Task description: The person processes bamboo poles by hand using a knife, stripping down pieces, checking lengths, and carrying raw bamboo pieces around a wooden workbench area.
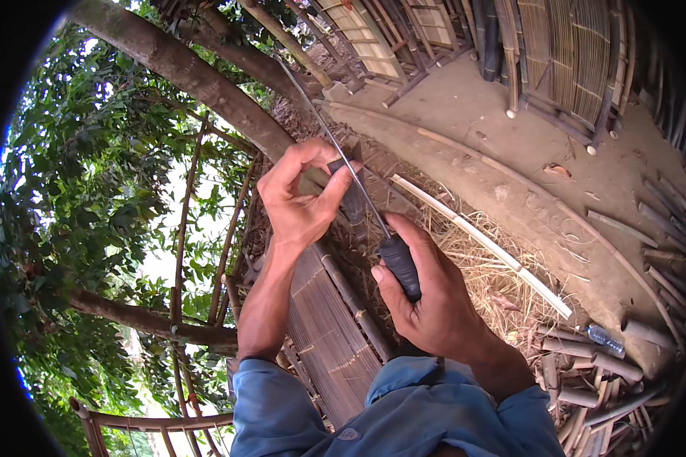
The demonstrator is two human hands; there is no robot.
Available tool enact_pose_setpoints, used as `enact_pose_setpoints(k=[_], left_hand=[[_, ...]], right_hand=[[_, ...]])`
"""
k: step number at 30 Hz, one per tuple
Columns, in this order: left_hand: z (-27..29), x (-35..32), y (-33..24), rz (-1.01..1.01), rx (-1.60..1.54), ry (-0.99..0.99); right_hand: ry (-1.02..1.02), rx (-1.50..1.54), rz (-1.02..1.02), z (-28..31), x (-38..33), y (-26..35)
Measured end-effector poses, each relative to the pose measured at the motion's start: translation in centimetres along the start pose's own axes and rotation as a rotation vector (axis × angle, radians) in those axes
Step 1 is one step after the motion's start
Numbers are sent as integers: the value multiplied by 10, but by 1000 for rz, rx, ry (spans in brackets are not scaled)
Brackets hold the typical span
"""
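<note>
My right hand (442,297) is wrapped round the black, tape-like handle of a long-bladed knife (368,199). Its thin grey blade runs up and to the left, away from me, and is seen nearly edge-on. Partway along the blade, my left hand (301,194) pinches a small dark block (338,164) between thumb and fingers. The block lies against or very close to the blade; its exact kind cannot be made out. Below both hands is a bench of dark bamboo slats (331,316).
A pale split bamboo strip (484,247) lies over straw (503,293) to the right. Cut bamboo pieces (579,365) and a clear plastic bottle (606,340) are at the lower right. Bamboo panels (568,61) stand at the far right; tree trunks (190,72) and leaves are at left.
</note>
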State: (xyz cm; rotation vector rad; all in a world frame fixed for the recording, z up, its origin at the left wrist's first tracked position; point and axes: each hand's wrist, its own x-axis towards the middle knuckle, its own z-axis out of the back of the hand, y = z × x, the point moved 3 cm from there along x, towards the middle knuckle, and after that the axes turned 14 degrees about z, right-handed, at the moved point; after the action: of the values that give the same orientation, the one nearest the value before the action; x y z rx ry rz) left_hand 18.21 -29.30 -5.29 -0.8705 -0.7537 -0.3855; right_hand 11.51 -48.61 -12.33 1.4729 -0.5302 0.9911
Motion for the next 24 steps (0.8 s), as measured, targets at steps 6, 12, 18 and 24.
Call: enact_pose_setpoints(k=[6,12,18,24], left_hand=[[-10,2,0,-3,21,-12],[-23,6,-3,3,15,9],[16,54,-44,-193,295,206],[5,148,-101,-237,421,180]], right_hand=[[28,-11,-22,9,0,-2],[29,-107,-23,21,1,-4],[54,-65,-183,27,7,-1],[86,-185,-254,32,14,2]])
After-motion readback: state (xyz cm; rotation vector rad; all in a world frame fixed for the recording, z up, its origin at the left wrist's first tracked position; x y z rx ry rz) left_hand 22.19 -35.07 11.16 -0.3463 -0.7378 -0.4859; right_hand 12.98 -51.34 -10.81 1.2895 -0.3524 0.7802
